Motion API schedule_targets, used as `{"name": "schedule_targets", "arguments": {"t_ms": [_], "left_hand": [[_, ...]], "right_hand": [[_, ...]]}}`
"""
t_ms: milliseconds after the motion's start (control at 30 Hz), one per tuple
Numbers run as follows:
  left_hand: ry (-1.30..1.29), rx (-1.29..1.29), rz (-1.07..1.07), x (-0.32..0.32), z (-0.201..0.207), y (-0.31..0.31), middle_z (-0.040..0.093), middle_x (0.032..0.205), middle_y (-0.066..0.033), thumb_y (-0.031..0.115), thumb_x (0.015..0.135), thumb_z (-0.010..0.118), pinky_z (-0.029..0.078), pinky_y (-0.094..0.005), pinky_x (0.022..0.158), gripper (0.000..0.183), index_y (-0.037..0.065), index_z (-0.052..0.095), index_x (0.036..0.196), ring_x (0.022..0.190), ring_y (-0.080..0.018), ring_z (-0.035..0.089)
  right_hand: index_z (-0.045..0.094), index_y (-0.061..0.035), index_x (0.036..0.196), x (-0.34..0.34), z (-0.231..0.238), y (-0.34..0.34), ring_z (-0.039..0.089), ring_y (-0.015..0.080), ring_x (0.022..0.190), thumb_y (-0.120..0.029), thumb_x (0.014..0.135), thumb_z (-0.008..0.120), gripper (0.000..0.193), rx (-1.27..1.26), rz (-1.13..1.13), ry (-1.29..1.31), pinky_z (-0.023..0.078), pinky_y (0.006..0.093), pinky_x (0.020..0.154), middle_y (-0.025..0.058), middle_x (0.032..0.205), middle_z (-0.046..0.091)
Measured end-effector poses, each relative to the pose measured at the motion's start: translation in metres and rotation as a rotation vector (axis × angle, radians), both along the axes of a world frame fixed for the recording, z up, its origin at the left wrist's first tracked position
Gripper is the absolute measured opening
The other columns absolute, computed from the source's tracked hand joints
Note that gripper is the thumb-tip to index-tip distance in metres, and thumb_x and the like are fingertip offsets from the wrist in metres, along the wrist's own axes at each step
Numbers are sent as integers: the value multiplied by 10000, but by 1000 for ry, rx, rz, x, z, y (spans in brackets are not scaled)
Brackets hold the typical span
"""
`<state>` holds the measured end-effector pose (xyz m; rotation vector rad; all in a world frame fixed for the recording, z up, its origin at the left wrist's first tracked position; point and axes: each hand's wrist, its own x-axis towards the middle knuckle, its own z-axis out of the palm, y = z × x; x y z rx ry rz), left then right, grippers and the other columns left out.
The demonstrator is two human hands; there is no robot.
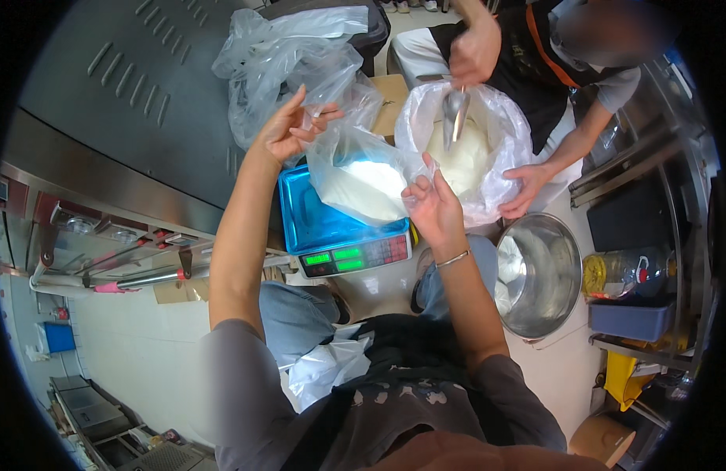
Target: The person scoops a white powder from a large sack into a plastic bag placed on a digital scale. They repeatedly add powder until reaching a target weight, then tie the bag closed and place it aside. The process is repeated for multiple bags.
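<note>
A clear plastic bag (pixel 323 177) with white powder (pixel 371 184) in it rests on the blue-topped digital scale (pixel 298 212), its mouth spread between my two hands. My left hand (pixel 292 129) grips the bag's far left edge, index finger raised. On the right edge, my right hand (pixel 435 204) has its fingers curled round the plastic, thumb pointing up. Across from me, a person's hand (pixel 474 51) holds a metal scoop (pixel 455 114) over a large white sack (pixel 504 118) of pale powder. The person's other hand (pixel 528 188) steadies that sack's side.
Crumpled clear plastic bags (pixel 288 63) lie beyond my left hand. A large steel bowl (pixel 555 275) stands on the floor at right, near a shelf rack with a bottle of yellow liquid (pixel 606 275) and a blue-grey bin (pixel 634 318). A grey metal cabinet (pixel 135 102) rises at left.
</note>
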<state>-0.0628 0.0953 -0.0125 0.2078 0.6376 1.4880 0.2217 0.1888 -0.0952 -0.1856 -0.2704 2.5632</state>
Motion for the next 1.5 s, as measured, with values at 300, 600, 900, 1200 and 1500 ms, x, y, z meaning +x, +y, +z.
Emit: {"name": "schedule_targets", "arguments": {"t_ms": [300,600,900,1200,1500], "left_hand": [[50,8,-2,2,0,-3,348,1299,-249,417,864,528,331,-103,360,703,-115,297,1261,661,-88,450],[130,-11,-7,13,3,22,378,1276,-247,441,859,525,324,-94,352,701,-110,331,1247,651,-84,456],[72,11,-33,10,0,23,475,1154,-246,427,850,548,352,-97,346,666,-119,384,1193,670,-110,530],[109,-1,-15,10,1,23,379,1271,-269,427,864,523,348,-93,358,694,-120,327,1245,659,-94,491],[98,9,-13,9,-1,23,513,1121,-252,434,847,549,374,-100,353,651,-120,418,1162,666,-122,549]], "right_hand": [[310,-124,1319,-3,-14,-1,419,122,655,-184,931,410,406,-105,-49,33,409,358,805,-2,735,430],[354,-127,1300,3,-28,-2,425,112,646,-107,895,437,414,-221,-96,83,421,355,823,-25,685,397],[381,-154,1277,5,-27,-3,427,104,625,-125,900,443,384,-237,-104,40,435,351,787,-19,722,418],[377,-111,1301,6,-23,-6,412,111,648,-119,899,426,405,-200,-120,14,414,361,820,-27,697,379],[374,-126,1295,5,-24,-5,407,96,633,-108,900,442,401,-222,-110,47,415,341,803,-29,693,389]]}}
